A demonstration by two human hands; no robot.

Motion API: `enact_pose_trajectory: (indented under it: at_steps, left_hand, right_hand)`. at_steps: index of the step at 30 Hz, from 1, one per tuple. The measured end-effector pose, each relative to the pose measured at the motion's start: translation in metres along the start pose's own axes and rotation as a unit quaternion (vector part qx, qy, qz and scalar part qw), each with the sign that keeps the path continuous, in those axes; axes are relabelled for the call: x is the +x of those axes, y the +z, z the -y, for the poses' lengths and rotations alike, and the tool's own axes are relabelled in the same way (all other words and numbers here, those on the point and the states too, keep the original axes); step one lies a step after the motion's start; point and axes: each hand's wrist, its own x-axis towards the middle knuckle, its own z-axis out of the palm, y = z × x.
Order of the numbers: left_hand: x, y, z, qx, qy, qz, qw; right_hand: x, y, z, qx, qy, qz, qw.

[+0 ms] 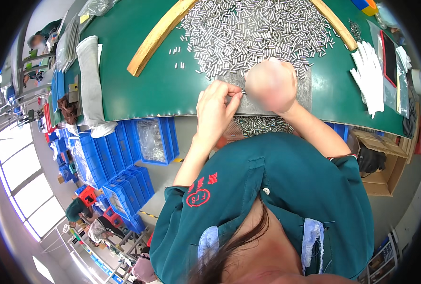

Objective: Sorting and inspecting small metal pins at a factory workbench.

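Observation:
A broad heap of small silvery metal pins (262, 35) covers the far middle of the green table (120, 94). At the near edge, my left hand (213, 108) is closed in a pinch, with thumb and forefinger on a small metal pin (243, 91). Close beside it on the right, my right hand (272, 86) is over a dark grey plate (304, 94) in front of the heap. A blur covers that hand, so its fingers and anything in them cannot be made out. A few loose pins (176, 50) lie left of the heap.
Wooden strips (159, 35) (336, 24) flank the heap. Below the table edge is a container of pins (262, 125). A white glove (369, 78) and a red-edged flat object (389, 59) lie right; a grey sleeve (91, 80) lies left. Blue crates (125, 189) stand at lower left.

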Motion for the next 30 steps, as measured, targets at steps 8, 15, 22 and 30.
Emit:
enact_pose_trajectory:
  at_steps: [8, 15, 22, 30]
  left_hand:
    - [0.001, -0.002, -0.003, 0.029, 0.002, 0.016, 0.999]
    - [0.004, -0.006, -0.005, 0.033, 0.014, 0.031, 0.999]
    - [0.004, -0.005, -0.004, 0.032, 0.023, 0.028, 0.999]
    - [0.002, -0.004, -0.006, 0.041, 0.025, 0.042, 0.998]
  right_hand:
    - [-0.003, 0.001, -0.004, -0.104, -0.02, 0.031, 0.994]
    - [0.004, -0.004, 0.004, 0.047, 0.008, -0.043, 0.998]
    - [0.002, -0.002, 0.0, 0.0, -0.009, -0.022, 1.0]
    - [-0.001, 0.004, -0.003, -0.115, -0.032, 0.021, 0.993]
